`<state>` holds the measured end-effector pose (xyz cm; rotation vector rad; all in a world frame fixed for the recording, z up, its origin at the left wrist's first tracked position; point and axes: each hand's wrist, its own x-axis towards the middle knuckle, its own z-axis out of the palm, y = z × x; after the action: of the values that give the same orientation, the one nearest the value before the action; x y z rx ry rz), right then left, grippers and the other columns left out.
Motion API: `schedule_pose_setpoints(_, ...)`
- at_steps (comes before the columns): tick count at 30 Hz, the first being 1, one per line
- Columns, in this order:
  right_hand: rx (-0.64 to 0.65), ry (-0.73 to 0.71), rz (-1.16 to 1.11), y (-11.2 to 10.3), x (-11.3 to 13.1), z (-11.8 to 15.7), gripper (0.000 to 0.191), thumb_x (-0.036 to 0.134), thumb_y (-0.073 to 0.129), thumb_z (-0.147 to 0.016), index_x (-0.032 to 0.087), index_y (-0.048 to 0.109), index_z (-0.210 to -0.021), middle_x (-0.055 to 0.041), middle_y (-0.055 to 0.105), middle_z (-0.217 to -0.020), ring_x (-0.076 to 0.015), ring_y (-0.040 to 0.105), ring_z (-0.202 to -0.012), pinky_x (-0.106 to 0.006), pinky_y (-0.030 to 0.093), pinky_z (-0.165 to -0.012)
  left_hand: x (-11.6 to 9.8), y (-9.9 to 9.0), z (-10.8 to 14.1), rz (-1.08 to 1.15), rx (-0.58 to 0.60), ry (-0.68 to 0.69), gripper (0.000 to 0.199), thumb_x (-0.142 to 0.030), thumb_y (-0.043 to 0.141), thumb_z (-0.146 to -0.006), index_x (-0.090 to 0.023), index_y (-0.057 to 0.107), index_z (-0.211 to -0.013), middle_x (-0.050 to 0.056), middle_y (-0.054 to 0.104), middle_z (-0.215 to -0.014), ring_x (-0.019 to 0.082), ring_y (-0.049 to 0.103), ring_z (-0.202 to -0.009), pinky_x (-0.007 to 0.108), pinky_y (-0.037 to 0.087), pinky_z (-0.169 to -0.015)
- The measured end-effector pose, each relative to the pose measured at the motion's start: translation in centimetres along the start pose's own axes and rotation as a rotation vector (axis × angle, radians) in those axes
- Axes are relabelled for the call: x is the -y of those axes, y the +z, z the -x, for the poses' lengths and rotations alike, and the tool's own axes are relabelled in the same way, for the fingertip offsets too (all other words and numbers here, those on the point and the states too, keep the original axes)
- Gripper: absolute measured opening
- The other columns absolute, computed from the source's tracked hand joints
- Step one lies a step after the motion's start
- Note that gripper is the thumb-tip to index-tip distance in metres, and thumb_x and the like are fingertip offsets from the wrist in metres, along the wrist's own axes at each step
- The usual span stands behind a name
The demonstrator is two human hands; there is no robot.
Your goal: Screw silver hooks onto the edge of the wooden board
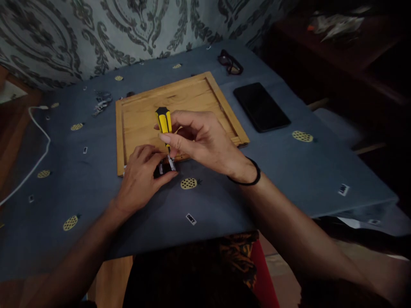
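Observation:
My right hand (205, 139) grips a short yellow-and-black screwdriver (165, 122) between thumb and fingers. It stands nearly upright, tip down, over a small shiny metal fitting (171, 163) at the near edge of a framed wooden board (167, 89). From the left, my left hand (138, 177) holds the fitting, thumb on the near side and fingers on the far side. Dark gaps and my fingers hide part of the fitting, so its exact kind is unclear. The board lies flat on a blue patterned tablecloth (218, 205).
A black phone (261, 107) lies right of the board, with dark-framed glasses (230, 63) behind it. Small metal pieces (102, 102) lie beyond the board's left corner. A white cable (48, 141) runs along the left. A patterned curtain (144, 30) hangs at the back.

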<state>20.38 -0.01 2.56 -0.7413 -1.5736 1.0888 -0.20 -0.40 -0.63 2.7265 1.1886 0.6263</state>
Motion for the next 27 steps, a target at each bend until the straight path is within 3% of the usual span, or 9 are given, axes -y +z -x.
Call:
schedule_pose_setpoints(7,-0.197,-0.064,0.161,1.2,-0.7,0.3,0.044,0.049,0.079,-0.086,0.024,0.046,-0.072,0.007,0.048,-0.064,-0.0096,0.045,-0.057,-0.026,0.037,-0.053,-0.1,-0.1,0.0,-0.008,0.025,-0.002,0.033,-0.038,0.076,-0.093,-0.019,0.072,-0.119,0.009,0.07,-0.115,0.03,0.061,-0.114,0.048,0.052,-0.102)
schedule_pose_setpoints(10,-0.254,-0.07,0.211,1.7,-0.6,0.5,0.044,0.049,0.08,-0.085,0.026,0.046,-0.072,0.0058,0.048,-0.064,-0.0122,0.044,-0.058,-0.03,0.04,-0.055,-0.1,-0.1,0.0,-0.015,0.034,-0.012,0.031,-0.039,0.075,-0.093,-0.021,0.072,-0.119,0.008,0.07,-0.117,0.03,0.06,-0.116,0.049,0.052,-0.103)
schedule_pose_setpoints(16,-0.539,-0.042,0.254,1.5,0.7,0.4,0.042,0.06,0.072,-0.088,0.028,0.048,-0.076,0.0005,0.056,-0.077,-0.0159,0.049,-0.065,-0.034,0.048,-0.057,-0.1,0.0,0.0,0.008,0.019,-0.022,0.031,-0.041,0.076,-0.092,-0.021,0.074,-0.116,0.008,0.069,-0.112,0.03,0.061,-0.114,0.048,0.053,-0.102)
schedule_pose_setpoints(27,-0.359,-0.086,0.319,1.1,-0.5,0.2,0.044,0.051,0.075,-0.088,0.026,0.043,-0.07,0.0034,0.049,-0.067,-0.0134,0.043,-0.059,-0.033,0.041,-0.056,0.0,0.0,0.0,-0.005,0.018,-0.009,0.034,-0.041,0.077,-0.092,-0.017,0.074,-0.116,0.01,0.07,-0.113,0.031,0.061,-0.113,0.049,0.053,-0.101)
